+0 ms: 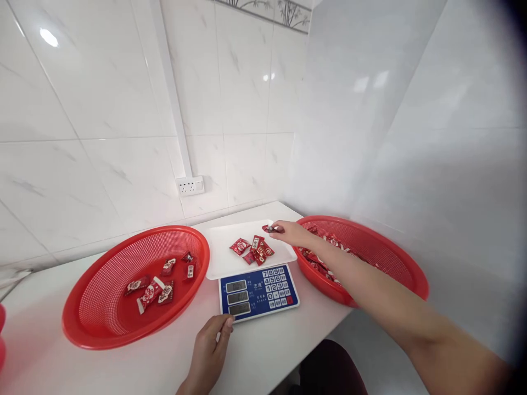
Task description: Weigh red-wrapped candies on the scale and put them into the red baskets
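Note:
My right hand (290, 232) reaches over the white weighing tray (224, 263) of a blue electronic scale (257, 293) and pinches a small red candy packet (268, 228) at the tray's far right edge. Several red candy packets (254, 250) lie in a cluster on the tray. My left hand (209, 348) rests on the white table with its fingers loosely curled, touching the front left corner of the scale and holding nothing I can see.
A red mesh basket (94, 307) on the left holds several red packets (158, 282). Another red basket (382, 252) on the right, under my forearm, holds more packets. Tiled walls meet in a corner behind; a wall socket (190, 185) sits above the table.

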The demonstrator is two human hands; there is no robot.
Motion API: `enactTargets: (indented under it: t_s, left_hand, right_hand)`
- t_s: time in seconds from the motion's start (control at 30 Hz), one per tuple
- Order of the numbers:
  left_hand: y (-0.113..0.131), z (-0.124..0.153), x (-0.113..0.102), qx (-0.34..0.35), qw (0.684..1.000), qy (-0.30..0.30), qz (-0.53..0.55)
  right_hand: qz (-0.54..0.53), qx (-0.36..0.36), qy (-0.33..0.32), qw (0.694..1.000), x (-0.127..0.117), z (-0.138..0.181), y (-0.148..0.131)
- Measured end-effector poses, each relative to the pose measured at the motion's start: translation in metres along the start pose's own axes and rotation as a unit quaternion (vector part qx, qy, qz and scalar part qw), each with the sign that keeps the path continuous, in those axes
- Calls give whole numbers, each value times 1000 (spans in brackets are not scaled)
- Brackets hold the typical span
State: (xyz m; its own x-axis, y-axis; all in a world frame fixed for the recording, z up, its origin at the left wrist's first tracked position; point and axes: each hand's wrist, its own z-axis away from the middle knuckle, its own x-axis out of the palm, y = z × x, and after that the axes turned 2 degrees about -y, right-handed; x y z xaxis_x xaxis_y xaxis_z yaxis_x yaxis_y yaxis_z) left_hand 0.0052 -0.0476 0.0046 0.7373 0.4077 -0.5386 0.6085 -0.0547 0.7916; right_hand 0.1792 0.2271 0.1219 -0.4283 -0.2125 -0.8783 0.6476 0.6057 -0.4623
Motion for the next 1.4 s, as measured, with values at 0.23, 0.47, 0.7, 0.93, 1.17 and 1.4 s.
enactTargets:
  t_s: [0.23, 0.47, 0.7, 0.93, 1.17, 1.4]
  left_hand:
    - [-2, -1, -2, 4, 1000, 16, 7]
    - [1, 1, -1, 15, 1000, 17, 9]
    - [4, 0, -1, 22, 1000, -1, -5]
    - [1, 0, 3, 43, 999, -27, -19]
    - [1, -1, 4, 34, 999, -29, -11]
    - [-1, -3, 3, -5, 1000, -9, -10]
  right_hand:
    - [50, 29, -1, 998, 39, -18, -39]
    - [49, 29, 18, 998, 8, 6, -30]
    - [-17, 29, 86, 996, -23, 86, 12]
    - [-75, 0, 143, 987, 22, 173, 2]
    - [-179, 24, 112, 977, 103, 193, -4]
    - [-225, 25, 65, 972, 133, 184, -2]
